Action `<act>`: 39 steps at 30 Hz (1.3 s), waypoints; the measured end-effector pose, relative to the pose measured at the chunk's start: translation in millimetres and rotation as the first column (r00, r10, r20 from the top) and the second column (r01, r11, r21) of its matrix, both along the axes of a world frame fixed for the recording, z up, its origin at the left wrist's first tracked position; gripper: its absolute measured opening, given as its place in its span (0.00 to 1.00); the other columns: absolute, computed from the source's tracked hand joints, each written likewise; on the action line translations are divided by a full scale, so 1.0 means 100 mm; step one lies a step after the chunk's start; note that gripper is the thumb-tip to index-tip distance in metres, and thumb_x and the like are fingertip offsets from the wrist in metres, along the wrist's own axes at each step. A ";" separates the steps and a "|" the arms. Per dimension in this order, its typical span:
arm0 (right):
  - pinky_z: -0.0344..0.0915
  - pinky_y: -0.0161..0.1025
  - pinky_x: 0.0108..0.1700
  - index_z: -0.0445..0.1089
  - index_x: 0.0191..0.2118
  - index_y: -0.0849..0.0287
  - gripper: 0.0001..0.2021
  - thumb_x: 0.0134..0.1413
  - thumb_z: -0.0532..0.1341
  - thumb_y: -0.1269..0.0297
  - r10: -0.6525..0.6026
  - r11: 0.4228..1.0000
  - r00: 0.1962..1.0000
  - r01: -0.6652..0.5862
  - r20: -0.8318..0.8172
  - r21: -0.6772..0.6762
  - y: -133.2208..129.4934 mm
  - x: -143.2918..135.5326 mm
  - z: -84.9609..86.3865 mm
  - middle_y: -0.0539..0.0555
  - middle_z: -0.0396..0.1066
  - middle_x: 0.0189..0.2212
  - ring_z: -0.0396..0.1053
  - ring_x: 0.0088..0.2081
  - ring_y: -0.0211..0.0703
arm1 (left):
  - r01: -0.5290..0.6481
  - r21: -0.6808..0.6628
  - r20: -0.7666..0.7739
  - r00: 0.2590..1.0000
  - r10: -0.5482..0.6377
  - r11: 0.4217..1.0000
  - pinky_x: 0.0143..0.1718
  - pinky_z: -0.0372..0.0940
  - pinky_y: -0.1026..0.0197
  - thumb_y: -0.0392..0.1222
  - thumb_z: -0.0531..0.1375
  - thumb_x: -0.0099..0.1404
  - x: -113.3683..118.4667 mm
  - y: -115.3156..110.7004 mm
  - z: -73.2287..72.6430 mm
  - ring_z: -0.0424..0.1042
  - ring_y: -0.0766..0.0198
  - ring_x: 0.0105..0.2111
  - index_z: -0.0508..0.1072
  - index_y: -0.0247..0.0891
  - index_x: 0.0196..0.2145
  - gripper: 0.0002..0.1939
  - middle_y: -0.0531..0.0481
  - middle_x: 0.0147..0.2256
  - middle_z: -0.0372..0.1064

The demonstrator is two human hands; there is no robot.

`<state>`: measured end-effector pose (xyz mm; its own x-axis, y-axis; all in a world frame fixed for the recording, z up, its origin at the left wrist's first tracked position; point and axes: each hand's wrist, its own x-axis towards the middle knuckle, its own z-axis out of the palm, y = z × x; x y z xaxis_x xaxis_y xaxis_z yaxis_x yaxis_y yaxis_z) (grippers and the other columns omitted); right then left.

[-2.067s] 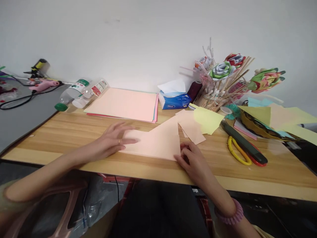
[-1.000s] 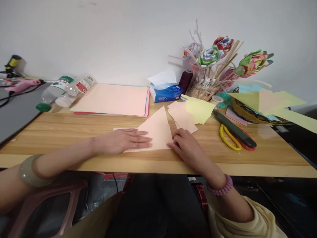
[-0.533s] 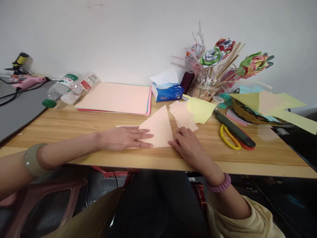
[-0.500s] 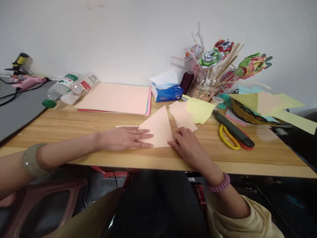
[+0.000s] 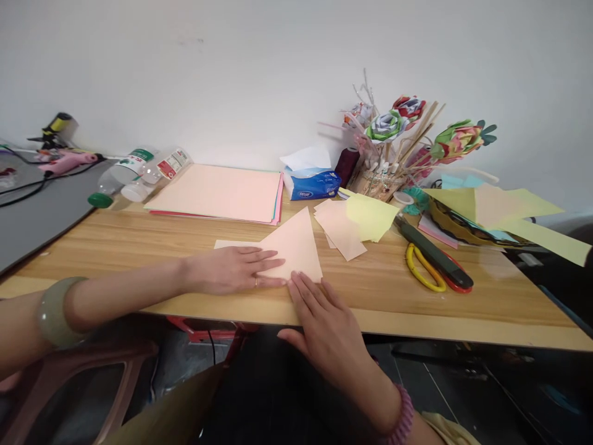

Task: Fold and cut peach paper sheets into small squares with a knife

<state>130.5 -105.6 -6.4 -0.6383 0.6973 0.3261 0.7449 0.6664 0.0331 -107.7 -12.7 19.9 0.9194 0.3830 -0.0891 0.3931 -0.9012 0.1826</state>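
Observation:
A pale pink sheet of paper (image 5: 299, 241), with a folded part rising to a point, lies near the front edge of the wooden table (image 5: 194, 236). My left hand (image 5: 234, 269) rests flat on its left part, fingers spread and pointing right. At the paper's lower edge, my right hand (image 5: 324, 318) has its fingers stretched out, with the fingertips on the paper close to my left fingertips and the thumb held apart. Small pink pieces (image 5: 340, 225) and a yellow piece (image 5: 373, 216) lie just beyond the folded sheet to the right.
Behind are a paper stack (image 5: 217, 191), plastic bottles (image 5: 160, 173), a tissue pack (image 5: 311, 184) and paper flowers (image 5: 386, 127) among sticks. To the right lie yellow-handled scissors (image 5: 424, 269), a dark-handled tool (image 5: 433, 250) and a basket (image 5: 456, 225). A pink glue gun (image 5: 69, 162) is far left.
My right hand has moved left from the sheet's right corner to its lower edge, and its bent fingers have straightened. My left hand stays on the paper. The view has shifted slightly.

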 end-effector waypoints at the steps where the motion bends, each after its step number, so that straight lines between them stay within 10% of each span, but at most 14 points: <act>1: 0.54 0.51 0.59 0.57 0.59 0.72 0.31 0.62 0.48 0.48 -0.021 1.000 1.000 0.021 0.004 0.006 0.00 0.00 -0.02 0.63 0.56 0.60 0.54 0.61 0.50 | -0.006 0.011 -0.009 1.000 0.006 1.000 0.63 0.43 0.52 0.31 0.54 0.66 0.01 -0.01 0.00 0.44 0.57 0.63 0.56 0.55 0.60 0.29 0.50 0.64 0.45; 9: 0.55 0.50 0.58 0.58 0.59 0.70 0.28 0.61 0.52 0.52 -0.066 0.996 0.998 0.065 0.023 0.059 0.02 0.02 -0.07 0.61 0.55 0.60 0.55 0.60 0.51 | -0.063 0.140 -0.036 0.997 0.069 0.988 0.62 0.44 0.47 0.27 0.52 0.65 -0.03 -0.20 0.01 0.44 0.55 0.63 0.52 0.51 0.62 0.32 0.45 0.63 0.47; 17: 0.54 0.49 0.56 0.58 0.59 0.66 0.29 0.59 0.53 0.49 -0.071 0.991 0.996 0.065 0.050 0.118 0.05 0.07 -0.08 0.58 0.57 0.59 0.58 0.59 0.51 | -0.163 0.189 -0.012 0.986 0.169 0.968 0.63 0.42 0.50 0.24 0.46 0.63 -0.54 -0.49 0.00 0.45 0.59 0.63 0.40 0.49 0.65 0.37 0.47 0.63 0.47; 39: 0.42 0.50 0.62 0.58 0.57 0.77 0.38 0.60 0.43 0.43 -0.084 0.935 0.995 0.063 0.048 0.348 0.06 0.29 -0.12 0.68 0.61 0.56 0.64 0.54 0.54 | -0.407 -0.222 0.097 0.895 0.435 0.886 0.60 0.51 0.57 0.23 0.43 0.64 -0.88 -0.59 0.00 0.54 0.63 0.61 0.44 0.44 0.64 0.33 0.49 0.65 0.44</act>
<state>159.4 -99.3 -18.4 -0.6157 0.5939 0.5179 0.7807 0.5490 0.2985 -196.0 -71.6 19.6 0.6835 0.7254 -0.0817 0.6850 -0.5987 0.4151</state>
